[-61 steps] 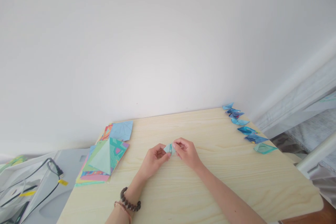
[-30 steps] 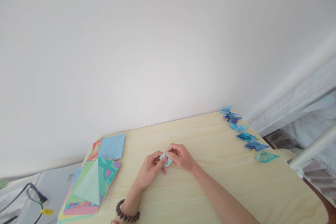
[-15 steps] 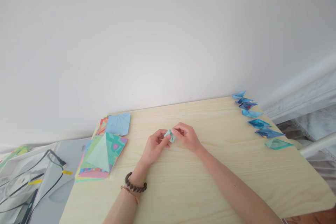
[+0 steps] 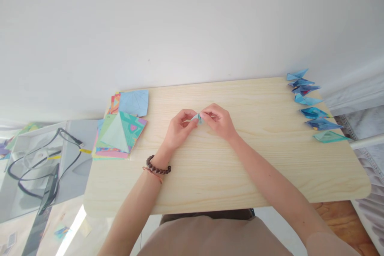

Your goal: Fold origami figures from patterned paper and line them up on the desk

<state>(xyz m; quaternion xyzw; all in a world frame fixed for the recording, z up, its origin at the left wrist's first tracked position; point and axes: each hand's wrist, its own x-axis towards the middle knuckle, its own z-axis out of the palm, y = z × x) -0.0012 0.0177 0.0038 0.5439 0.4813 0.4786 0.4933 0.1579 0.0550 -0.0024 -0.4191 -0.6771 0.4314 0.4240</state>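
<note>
A small folded piece of light blue-green origami paper (image 4: pixel 199 119) is held over the middle of the wooden table. My left hand (image 4: pixel 179 128) pinches its left side between thumb and fingers. On the other side, the thumb and forefinger of my right hand (image 4: pixel 219 120) grip the right edge. The fingers cover much of the paper, so its full shape is hidden. A dark bead bracelet (image 4: pixel 158 170) and a thin copper-coloured band circle my left wrist.
Coloured paper sheets (image 4: pixel 138 128) lie in a pile at the table's left, a creased blue sheet (image 4: pixel 134 102) behind them. Several folded blue paper pieces (image 4: pixel 310 112) line the right edge of the table (image 4: pixel 210 176). Left of it, a grey bin (image 4: pixel 30 176) holds cables.
The view has tilted downward, so the table appears higher and my torso shows. Both hands keep hold of the folded paper, which has turned slightly between the fingers.
</note>
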